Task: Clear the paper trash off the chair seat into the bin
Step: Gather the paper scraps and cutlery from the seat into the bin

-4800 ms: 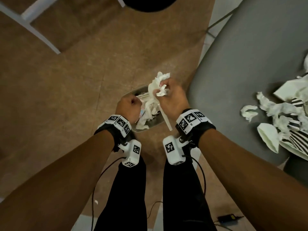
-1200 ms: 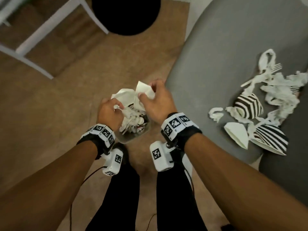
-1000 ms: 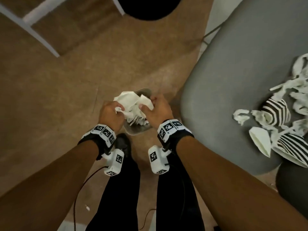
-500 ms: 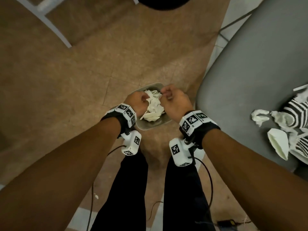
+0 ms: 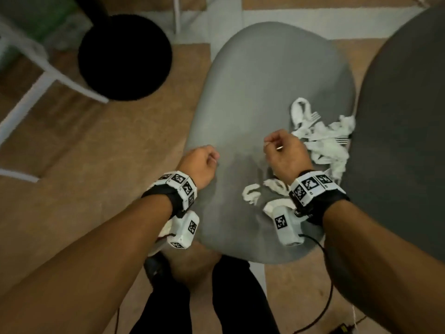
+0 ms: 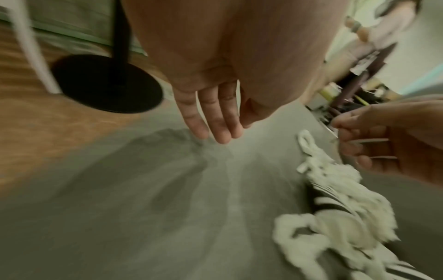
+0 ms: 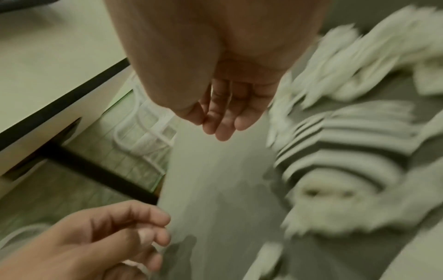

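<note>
White crumpled paper strips (image 5: 322,143) and white plastic forks (image 5: 313,116) lie on the right part of the grey chair seat (image 5: 252,88). More scraps (image 5: 250,194) lie nearer me. In the right wrist view a black-and-white striped paper cup (image 7: 347,151) lies among them, blurred. My right hand (image 5: 272,145) hovers just left of the pile, fingers loosely curled, holding nothing. My left hand (image 5: 212,160) hangs over the seat's left edge, also empty. The left wrist view shows its fingers (image 6: 220,130) nearly straight. The bin is not clearly in view.
A dark grey rounded surface (image 5: 404,121) borders the seat on the right. A black round stand base (image 5: 125,59) and white frame legs (image 5: 36,90) stand on the brown floor (image 5: 101,153) to the left. A black cable (image 5: 325,304) trails near my legs.
Both hands have left the bin, where they pressed paper down, and moved up and right over the chair seat. They no longer hold any paper. The view has swung toward the chair.
</note>
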